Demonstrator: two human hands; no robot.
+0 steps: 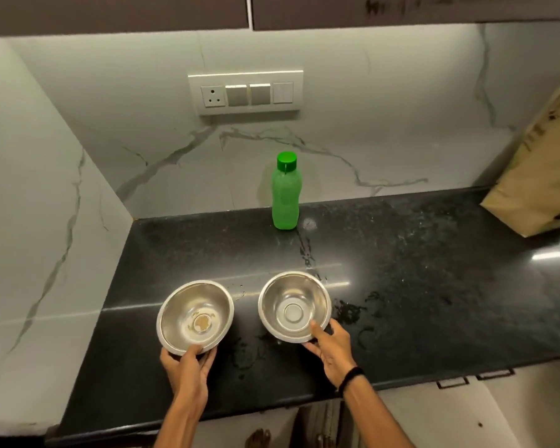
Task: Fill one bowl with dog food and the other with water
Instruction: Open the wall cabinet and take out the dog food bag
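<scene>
On the near edge of the black counter [417, 253], what are the hands on? (partner)

Left hand [188, 367] curls round the near rim of the left steel bowl [194, 302], which has a brownish residue at its bottom. Right hand [332, 349] pinches the near rim of the right steel bowl [294, 295], thumb inside. Bowls sit side by side, not touching, both unfilled. (me)

Which way does the water lie from there? (partner)

Green bottle [285, 195], capped, stands upright by the marble wall, almost straight beyond the right bowl and well apart from it. Its long axis is vertical, so I judge a side grasp. My right hand is the nearer one. A tan paper bag [537, 176] leans at the far right, also on that side. Whether it holds dog food, I cannot tell. (me)
</scene>
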